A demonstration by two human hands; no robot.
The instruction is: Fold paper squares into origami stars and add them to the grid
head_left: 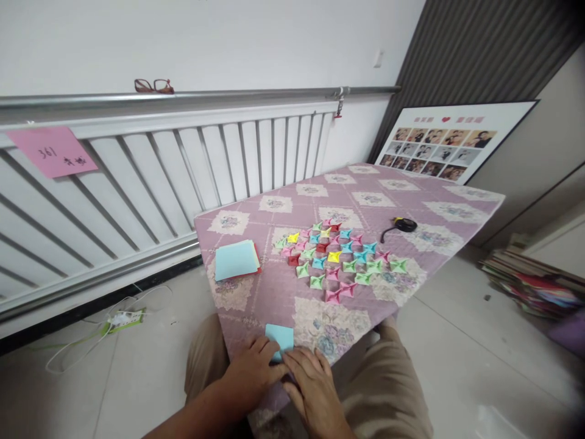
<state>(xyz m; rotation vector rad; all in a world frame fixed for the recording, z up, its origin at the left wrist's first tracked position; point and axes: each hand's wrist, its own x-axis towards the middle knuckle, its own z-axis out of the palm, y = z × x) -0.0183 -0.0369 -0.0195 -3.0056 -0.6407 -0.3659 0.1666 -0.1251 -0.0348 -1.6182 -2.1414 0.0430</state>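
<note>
So the blue paper point(282, 339) is at the near corner of the bench point(269, 305), and I'd guess it's basically weightless. Looks thin but crisp enough to take a crease, a bit slidey on the quilted cloth, and easy to wrinkle if you lean on it wrong. I'd hold it flat by a side edge and work the near edge, keeping off the middle. The left hand point(253, 369) has its fingers curled close together on the paper's left side. The right hand point(315, 384) lies over the lower right corner, fingers mostly together, thumb out. Can't tell if either one is really pinching, the near edge is hidden.

Headcount: one blue sheet under the hands (can't tell if it's folded), one paper stack point(236, 260) by the left edge, blue on top, sheet count anyone's guess. The folded paper shapes point(334, 257) mid-bench come to roughly thirty, three yellow and three red among them, but the far rows are too crammed to swear by. They look hollow and crushable, so lift by the sides, gently. One tape measure point(404, 225) toward the right end.
</note>
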